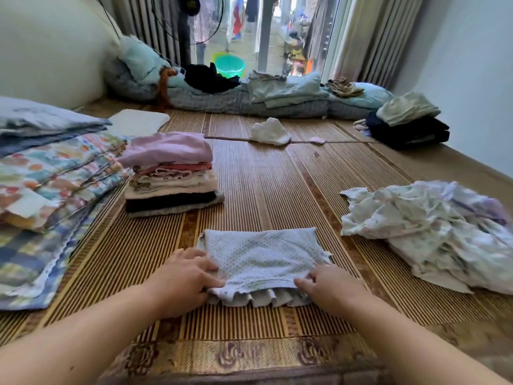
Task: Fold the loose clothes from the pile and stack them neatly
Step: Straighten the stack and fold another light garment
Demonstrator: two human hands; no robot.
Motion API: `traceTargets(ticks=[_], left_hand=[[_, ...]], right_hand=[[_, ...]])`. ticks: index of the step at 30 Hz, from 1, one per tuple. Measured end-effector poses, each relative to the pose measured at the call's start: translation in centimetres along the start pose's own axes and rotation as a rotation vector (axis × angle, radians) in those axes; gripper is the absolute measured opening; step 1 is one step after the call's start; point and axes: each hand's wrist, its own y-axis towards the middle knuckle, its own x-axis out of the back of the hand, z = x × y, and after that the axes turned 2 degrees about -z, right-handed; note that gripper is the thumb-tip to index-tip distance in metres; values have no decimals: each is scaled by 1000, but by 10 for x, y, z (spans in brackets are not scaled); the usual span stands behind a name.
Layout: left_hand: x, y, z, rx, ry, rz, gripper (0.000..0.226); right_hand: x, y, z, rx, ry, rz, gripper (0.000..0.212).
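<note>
A pale blue dotted garment lies flat and partly folded on the striped bamboo mat, right in front of the person. The hands are set apart, one at each side of it. The left hand has its fingers curled over the garment's left edge. The right hand pinches the near right corner, where a ruffled hem shows under the fold.

Beyond the left hand stands a neat stack of folded clothes with a pink piece on top and dark ones at the bottom. Touching the stack's left side are folded patterned quilts, which spread over the mat's left part. To the right, apart from the garment, is the loose pile of crumpled pale floral clothes.

Farther back a small white piece lies alone on the mat. A dark folded stack with a green top sits near the right wall. Rolled bedding runs along the far edge, with a fan and a green bucket behind it.
</note>
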Motion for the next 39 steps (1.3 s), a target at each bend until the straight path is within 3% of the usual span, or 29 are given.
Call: traceTargets(ticks=[3, 6, 10, 14, 18, 20, 22, 24, 26, 29, 39], left_hand=[[-2, -5, -8, 9, -18, 15, 36], [3, -6, -30, -79, 25, 34, 48], [7, 1, -85, -133, 34, -12, 47], [3, 10, -143, 20, -176, -53, 38], [7, 10, -152, 30, -457, 49, 31], [10, 6, -130, 57, -421, -4, 36], [9, 1, -99, 20, -277, -11, 41], [7, -7, -75, -17, -249, 102, 56], [2, -13, -65, -45, -222, 180, 75], [-2, -16, -70, -85, -132, 174, 90], [-6, -61, -95, -260, -74, 211, 92]], right_hand=[[-1, 19, 4, -34, -94, 44, 45], [6, 44, 6, -64, -165, 78, 47], [8, 62, 7, -54, -128, -98, 48], [5, 47, 4, 131, 12, -235, 50], [0, -2, -6, 341, 168, -120, 45], [-7, -28, -5, 400, 179, -32, 49], [-18, -46, 1, 461, 89, 63, 63], [-30, -54, 6, 476, -97, 155, 100], [-40, -58, 9, 475, -246, 179, 120], [-47, -61, 9, 505, -397, 97, 110], [-44, -89, -8, 678, -431, 65, 67]])
